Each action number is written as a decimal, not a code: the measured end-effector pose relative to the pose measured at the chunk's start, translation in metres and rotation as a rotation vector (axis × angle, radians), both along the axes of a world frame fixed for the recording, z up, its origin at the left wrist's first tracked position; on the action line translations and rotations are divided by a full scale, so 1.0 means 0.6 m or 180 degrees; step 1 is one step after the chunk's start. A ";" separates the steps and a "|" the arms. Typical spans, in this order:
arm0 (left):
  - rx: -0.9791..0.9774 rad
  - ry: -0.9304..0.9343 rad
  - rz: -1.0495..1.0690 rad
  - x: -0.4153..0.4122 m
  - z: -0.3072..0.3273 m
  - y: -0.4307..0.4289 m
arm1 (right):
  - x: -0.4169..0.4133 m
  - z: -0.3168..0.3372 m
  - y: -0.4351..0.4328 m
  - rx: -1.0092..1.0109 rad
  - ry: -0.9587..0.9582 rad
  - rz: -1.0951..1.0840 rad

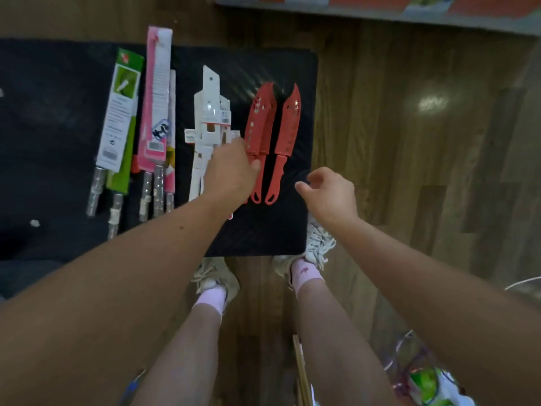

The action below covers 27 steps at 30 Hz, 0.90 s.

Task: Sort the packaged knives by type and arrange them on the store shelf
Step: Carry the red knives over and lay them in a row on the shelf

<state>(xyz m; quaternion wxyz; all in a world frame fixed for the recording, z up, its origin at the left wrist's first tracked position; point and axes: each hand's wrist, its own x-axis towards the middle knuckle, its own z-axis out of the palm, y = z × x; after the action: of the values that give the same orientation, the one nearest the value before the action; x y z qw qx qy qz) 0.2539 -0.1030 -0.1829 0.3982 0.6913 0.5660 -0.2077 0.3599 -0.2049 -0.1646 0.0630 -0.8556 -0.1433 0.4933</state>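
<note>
Floor: wood-look planks, with a store shelf (380, 13) blurred along the top edge.
Table (58, 92): black, low, with its right front corner near a pale laced shoe (320, 244).
Green packs (120, 118): toward the left side of the table, long and narrow, clear-wrapped handles pointing at the front edge.
Pink packs (156, 104): just right of the green ones, parallel, reaching furthest toward the back edge.
White packs (209, 112): mid-table, stacked, lower ends hidden under the left hand.
Red knives (288, 127): in perforated red sheaths, two side-by-side lots by the right edge, tips to the back, looped handles to the front.
Left hand (231, 171): back up, over the white packs' lower ends, thumb against the nearer red knife where sheath meets handle; fingers hidden, so cannot tell whether anything is grasped.
Right hand (330, 191): above the table's right edge, just right of the red handles, fingers loosely curled, holding nothing.
Wire basket (409, 347): on the floor at bottom right, something green inside.
</note>
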 end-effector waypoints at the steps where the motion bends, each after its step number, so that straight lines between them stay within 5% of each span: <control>1: -0.0024 -0.0006 0.0078 0.001 -0.031 -0.008 | -0.006 -0.027 0.000 0.0029 -0.0013 -0.0041; 10: 0.0819 -0.0220 0.0067 -0.001 -0.146 -0.058 | -0.047 -0.163 0.024 0.0134 -0.0214 -0.0099; 15: 0.0676 -0.0416 0.0444 0.000 -0.143 -0.053 | -0.053 -0.171 0.037 0.0208 -0.0131 -0.0183; 27: 0.0562 -0.0974 0.1023 0.026 0.037 0.039 | 0.013 0.020 0.089 0.0765 0.0253 -0.0376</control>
<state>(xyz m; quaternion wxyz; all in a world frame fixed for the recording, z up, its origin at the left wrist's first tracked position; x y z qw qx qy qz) 0.2698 -0.0795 -0.1606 0.4453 0.6479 0.6178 0.0158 0.3675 -0.1515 -0.1526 0.1995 -0.8287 -0.1482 0.5015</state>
